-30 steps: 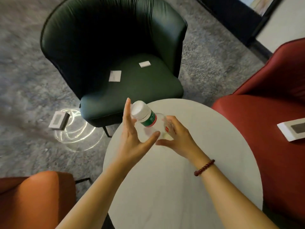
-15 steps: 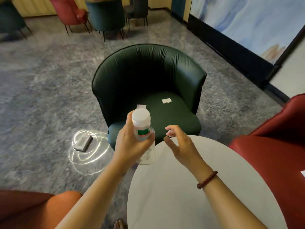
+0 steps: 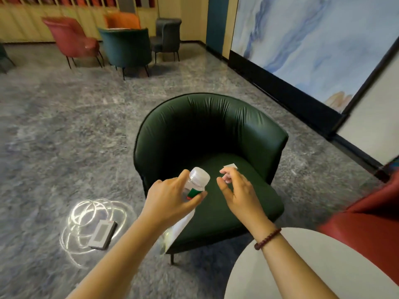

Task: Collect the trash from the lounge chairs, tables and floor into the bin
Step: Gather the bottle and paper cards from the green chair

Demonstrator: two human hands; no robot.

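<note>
1. Bottle [image 3: 197,180]: clear plastic with a white cap and a green-and-red label, it is being held in the air in front of the dark green chair [image 3: 216,130], its cap tilting up and away from the person.
2. The left hand [image 3: 170,199] is gripping it, fingers and thumb curling round the body just below the cap.
3. The right hand [image 3: 239,190] is hovering just beside the bottle, over the seat, its fingers loosely bent and holding nothing. A beaded bracelet [image 3: 267,238] is sitting on that wrist.
4. A white paper scrap [image 3: 230,166] is lying on the seat, just beyond the right fingertips.
5. A small grey box [image 3: 103,234] is lying on the floor [image 3: 54,137] left of the chair, among bright rings of light.
6. A white round table [image 3: 302,268] is showing at the lower right, with a red chair [image 3: 367,229] beside it.
</note>
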